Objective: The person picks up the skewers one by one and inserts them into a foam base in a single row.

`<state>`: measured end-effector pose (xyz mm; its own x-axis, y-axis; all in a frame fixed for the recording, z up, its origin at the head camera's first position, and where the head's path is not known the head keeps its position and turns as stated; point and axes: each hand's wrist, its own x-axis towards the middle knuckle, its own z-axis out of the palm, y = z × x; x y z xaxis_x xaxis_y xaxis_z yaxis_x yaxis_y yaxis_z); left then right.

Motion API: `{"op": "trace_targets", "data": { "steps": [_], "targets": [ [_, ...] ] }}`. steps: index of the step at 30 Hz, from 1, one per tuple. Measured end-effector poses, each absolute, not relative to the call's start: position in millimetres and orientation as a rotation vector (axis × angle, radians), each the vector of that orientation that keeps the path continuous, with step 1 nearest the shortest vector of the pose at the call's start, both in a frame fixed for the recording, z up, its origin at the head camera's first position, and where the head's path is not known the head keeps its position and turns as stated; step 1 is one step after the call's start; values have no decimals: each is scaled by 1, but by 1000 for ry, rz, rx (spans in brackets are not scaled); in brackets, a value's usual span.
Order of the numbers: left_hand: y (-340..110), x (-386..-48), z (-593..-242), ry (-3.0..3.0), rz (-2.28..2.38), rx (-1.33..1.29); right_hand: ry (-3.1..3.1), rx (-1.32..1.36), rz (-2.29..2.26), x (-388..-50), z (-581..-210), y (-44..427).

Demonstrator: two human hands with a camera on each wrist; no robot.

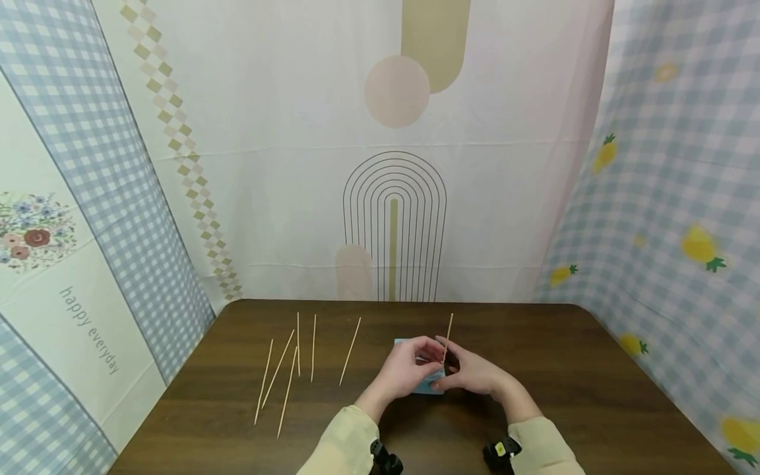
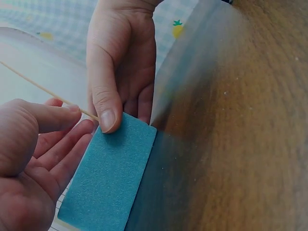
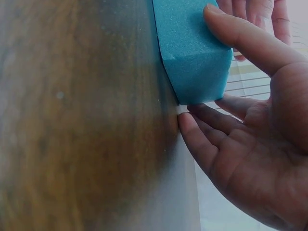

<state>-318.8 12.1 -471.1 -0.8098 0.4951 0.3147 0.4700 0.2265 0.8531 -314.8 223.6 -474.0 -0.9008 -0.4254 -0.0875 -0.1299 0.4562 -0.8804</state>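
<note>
1. Beneath both hands, a dark brown wooden table (image 1: 202, 422) with rounded far corners shows grain and a soft sheen.
2. Behind it hangs a white cloth (image 1: 285, 198) printed with thin nested arches, a pink circle and olive shapes.
3. To the left, a blue gingham cloth (image 1: 142, 204) carries a flower bouquet and the words "happy everyday"; to the right, a checked cloth (image 1: 659, 198) bears yellow pineapples.
4. Six loose sticks (image 1: 350, 351) lie apart or nearly touching on the table's left part.
5. Near the table's middle sits a blue block (image 2: 115, 168), gripped at one end by the right hand (image 1: 475, 375), its thumb on top.
6. The left hand (image 1: 404, 369) pinches a slanting stick (image 1: 449, 328); its lower end meets the block's edge beside the right thumb, though whether it enters cannot be told.
</note>
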Motion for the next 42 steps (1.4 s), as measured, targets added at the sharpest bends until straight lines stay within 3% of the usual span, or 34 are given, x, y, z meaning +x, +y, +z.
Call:
{"op": "trace_targets", "data": {
  "steps": [19, 35, 42],
  "targets": [
    [-8, -322, -469, 2382, 1746, 895, 2469, -410, -1356, -315, -475, 225],
    [-67, -334, -457, 2569, 1682, 813, 2527, -356, -1291, -310, -470, 221],
    [-96, -340, -465, 2681, 1708, 607, 2525, -369, -1286, -312, -470, 222]
  ]
}}
